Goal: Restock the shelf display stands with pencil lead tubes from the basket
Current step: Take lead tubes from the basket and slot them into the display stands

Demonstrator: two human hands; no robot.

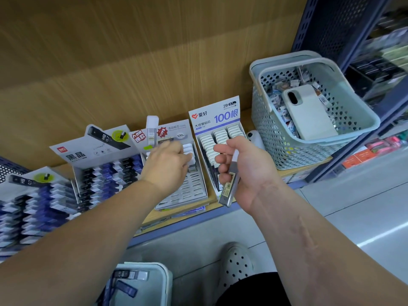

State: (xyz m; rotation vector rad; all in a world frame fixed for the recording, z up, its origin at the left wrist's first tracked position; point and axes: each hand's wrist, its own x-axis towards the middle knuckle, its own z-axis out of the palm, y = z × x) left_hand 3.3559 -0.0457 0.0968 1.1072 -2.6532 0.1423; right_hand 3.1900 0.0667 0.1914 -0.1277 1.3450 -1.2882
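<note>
Tan wood-grain shelf back panel [132, 62]: laminate, matt. Pale grey-blue perforated basket [267, 133]: smooth moulded plastic. White printed display stand [215, 113]: card, slight sheen. Translucent grey lead tube [230, 186]: hard glossy plastic. Dark blue perforated upright [326, 23]: painted metal. Pale floor tiles [353, 195]: glossy, reflective.

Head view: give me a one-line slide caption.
Restocking: the left hand reaches into a half-empty display stand while the right hand holds a pencil lead tube.
</note>
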